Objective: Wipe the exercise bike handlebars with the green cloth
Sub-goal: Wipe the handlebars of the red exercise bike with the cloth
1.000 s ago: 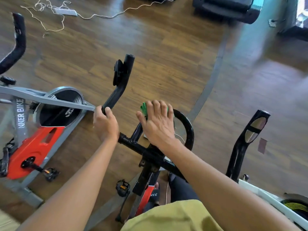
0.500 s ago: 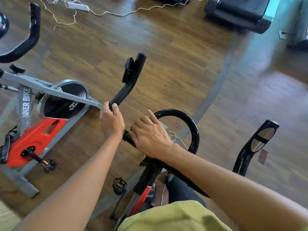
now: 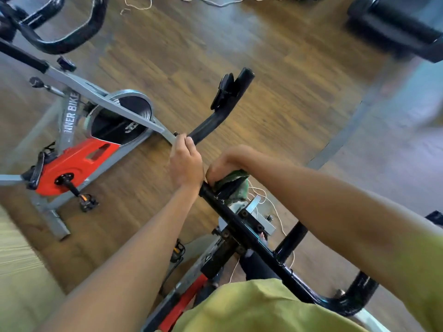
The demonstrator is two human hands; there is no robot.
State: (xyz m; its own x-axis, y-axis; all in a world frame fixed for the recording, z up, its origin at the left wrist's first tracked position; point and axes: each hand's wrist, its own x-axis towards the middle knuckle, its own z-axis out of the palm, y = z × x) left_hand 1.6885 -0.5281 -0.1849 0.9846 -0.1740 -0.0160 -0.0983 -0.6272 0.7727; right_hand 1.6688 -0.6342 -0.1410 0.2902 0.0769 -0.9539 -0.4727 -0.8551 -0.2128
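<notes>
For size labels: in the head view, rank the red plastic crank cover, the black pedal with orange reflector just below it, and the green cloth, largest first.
1. Red plastic crank cover.
2. Green cloth, partly hidden under the right hand and nearer the camera.
3. Black pedal with orange reflector.

White capital letters reading "NNER BIKE" ran lengthwise up a grey frame tube (image 3: 72, 113) of the neighbouring exercise bike (image 3: 79, 159), in the left half of the frame (anything before the first N could not be made out).
</notes>
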